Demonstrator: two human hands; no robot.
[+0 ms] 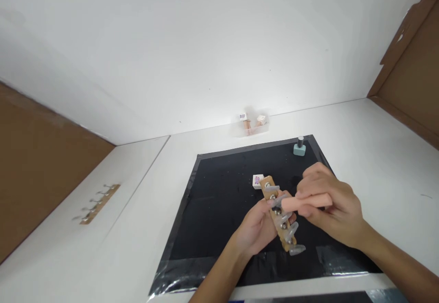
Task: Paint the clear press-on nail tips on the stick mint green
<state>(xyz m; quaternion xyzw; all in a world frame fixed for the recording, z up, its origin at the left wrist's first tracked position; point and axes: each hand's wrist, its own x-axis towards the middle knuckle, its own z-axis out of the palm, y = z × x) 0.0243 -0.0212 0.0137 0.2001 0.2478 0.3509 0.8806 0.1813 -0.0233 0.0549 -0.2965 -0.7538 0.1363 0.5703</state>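
My left hand [258,225] is closed around a wooden nail-tip display stand [285,239], held tilted over the black mat [212,211]. Several clear false nails [292,230] stick out from round metal mounts along it. Between the fingers of my right hand [329,197] is a peach-coloured bar [307,202], which looks like a nail buffer. Its left end lies over or against one of the upper false nails; I cannot tell whether they touch. Just behind the stand's top end, a small white box [258,181] with a purple picture rests on the mat.
A teal nail polish bottle [299,147] with a grey cap stands at the mat's far right corner. Behind the mat, a clear tray [258,130] holds small white-and-peach pieces. Another wooden stand [99,206] with false nails lies far left. Brown panels [44,170] flank the table.
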